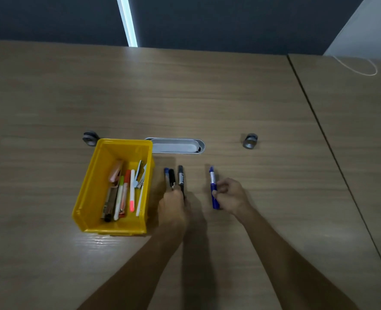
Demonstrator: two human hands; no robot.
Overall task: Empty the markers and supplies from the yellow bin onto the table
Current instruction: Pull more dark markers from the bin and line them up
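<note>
Just right of the yellow bin (95,191), both hands are busy with markers already lifted out. The left hand (173,209) has its fingers closed around a small bunch of 3 dark markers (173,179), 1 blue-capped and 2 black, their caps fanning away from the person. Farther right of the bin, the right hand (229,196) pinches a single blue marker (213,189) by its barrel between thumb and fingertips; whether that marker touches the table (207,97) cannot be told.

By the look of it the job is partway through: the step in hand is laying these 4 markers down, and the bin still holds a fair load. Inside it lie a pale green highlighter, an orange-capped pen, white pens, a pinkish eraser-like block, a brown stick and some folded card or clips by the right wall.

Next, both hands need to let go on bare table right of the bin, then reach back in. Round smooth barrels may roll on the slick wood-grain laminate, so setting them flat and parallel would help. Rigid, glossy plastic with a low front lip, the bin could also simply be tipped.

Behind the bin sits a grey oval cable slot (176,146).
</note>
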